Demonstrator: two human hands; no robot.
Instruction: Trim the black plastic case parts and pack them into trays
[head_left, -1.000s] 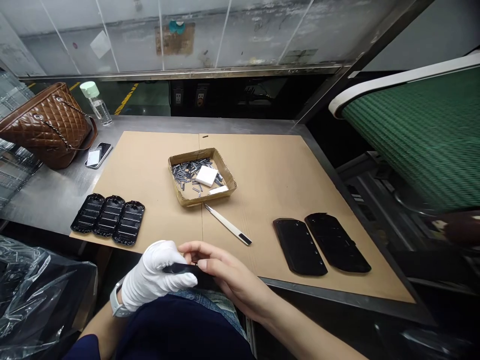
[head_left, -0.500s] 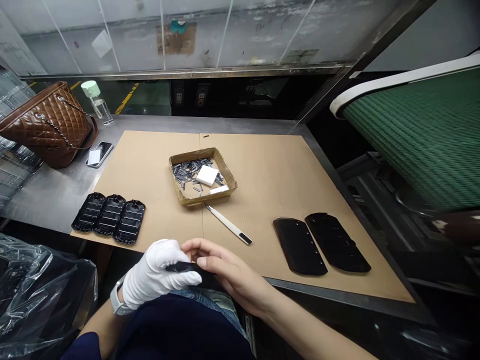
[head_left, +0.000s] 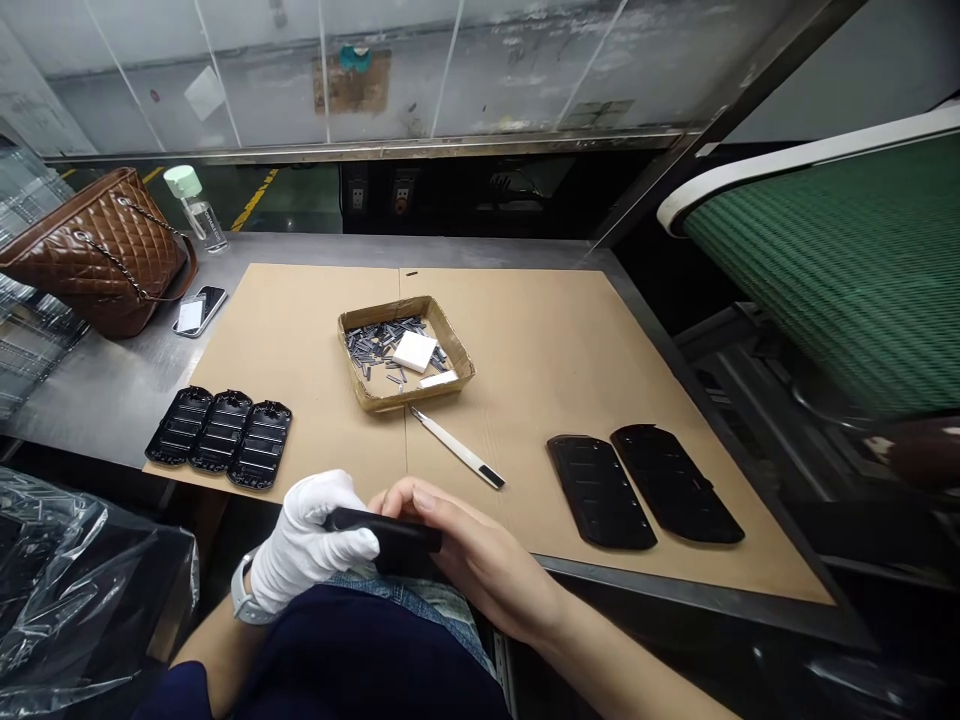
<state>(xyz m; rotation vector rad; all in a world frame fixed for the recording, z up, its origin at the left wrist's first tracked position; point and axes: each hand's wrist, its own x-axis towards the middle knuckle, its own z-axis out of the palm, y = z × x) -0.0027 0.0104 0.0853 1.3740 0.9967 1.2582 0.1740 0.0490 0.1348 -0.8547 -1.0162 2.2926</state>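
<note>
My left hand (head_left: 319,545), in a white glove, grips the left end of a black plastic panel (head_left: 390,540) close to my lap. My bare right hand (head_left: 480,555) is wrapped round the panel's right end, its thumb raised near the top edge and several fingers hidden behind. Just beyond my hands lies a white-handled craft knife (head_left: 457,450) on the cardboard sheet (head_left: 540,350). To the right are two black panels (head_left: 600,492), lying side by side. Three black ribbed panels (head_left: 259,445) lie in a row at the left.
A shallow cardboard box (head_left: 405,402) holds many small dark strips and a white block. Farther left are a brown quilted bag (head_left: 97,255), a bottle (head_left: 202,215) and a phone (head_left: 200,311). A green conveyor belt (head_left: 825,270) rises at the right; plastic-wrapped goods (head_left: 90,590) stand lower left.
The black panel has turned in my hands and shows more of its face. My right thumb has lifted off its edge, and my left hand has shifted slightly.
</note>
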